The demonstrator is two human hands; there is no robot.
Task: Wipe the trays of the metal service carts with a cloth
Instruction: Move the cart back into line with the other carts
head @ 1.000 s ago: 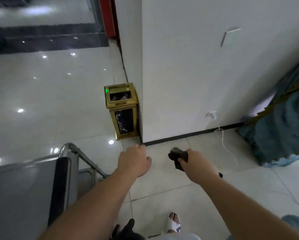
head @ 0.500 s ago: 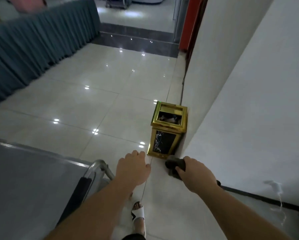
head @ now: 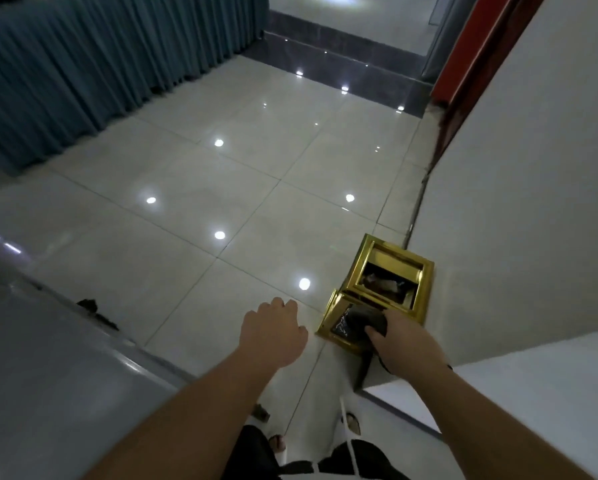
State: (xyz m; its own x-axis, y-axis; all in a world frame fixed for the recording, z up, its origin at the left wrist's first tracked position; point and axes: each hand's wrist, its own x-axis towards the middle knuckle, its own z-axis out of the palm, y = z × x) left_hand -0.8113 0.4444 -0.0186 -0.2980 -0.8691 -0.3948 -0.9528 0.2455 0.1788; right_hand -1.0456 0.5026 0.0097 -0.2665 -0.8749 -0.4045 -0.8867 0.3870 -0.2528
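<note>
Two bare hands are reaching out over a glossy tiled floor [head: 221, 188]. The right hand [head: 406, 344] is gripping a dark cloth [head: 365, 320], fingers and thumb curled round the bunched fabric, with a tail of it hanging below the palm. The left hand [head: 273, 332] is holding nothing, its fingers lying loose and slightly bent, palm facing down. The grey metal tray [head: 48, 368] of a service cart is lying at the lower left, well apart from the cloth, with a few dark scraps [head: 96, 311] sitting along its far edge. A gold waste bin [head: 391, 271] is standing against the corner of a white wall [head: 533, 202], just beyond the right hand. A teal pleated table skirt [head: 93, 64] is hanging at the upper left, and a red door frame [head: 470, 53] is showing at the upper right. Sandalled feet [head: 351, 424] are showing at the bottom edge
</note>
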